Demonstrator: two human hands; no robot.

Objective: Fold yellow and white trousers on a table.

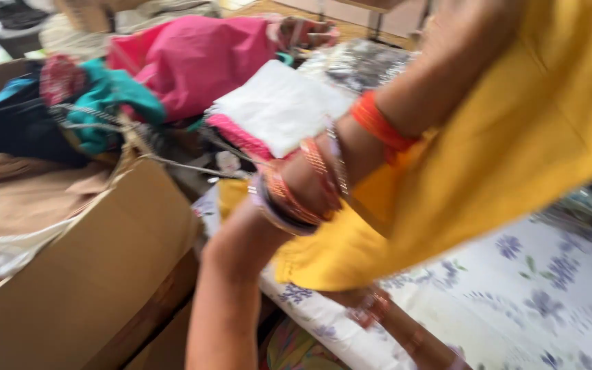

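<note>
bangled forearms (289, 192) cross close up; yellow cloth (515, 137) hangs over them above the floral sheet (549, 288), unfolded. hands hidden, grip unclear. clothes fill the box (90, 274).

Cloth, cardboard and glossy bangles

The yellow garment (515, 151) is matt woven cloth; the floral sheet (549, 288) under it is smooth printed fabric. The cardboard box (83, 288) looks dull, papery brown. The orange bangles (381, 125) shine, material unclear through blur.
</note>
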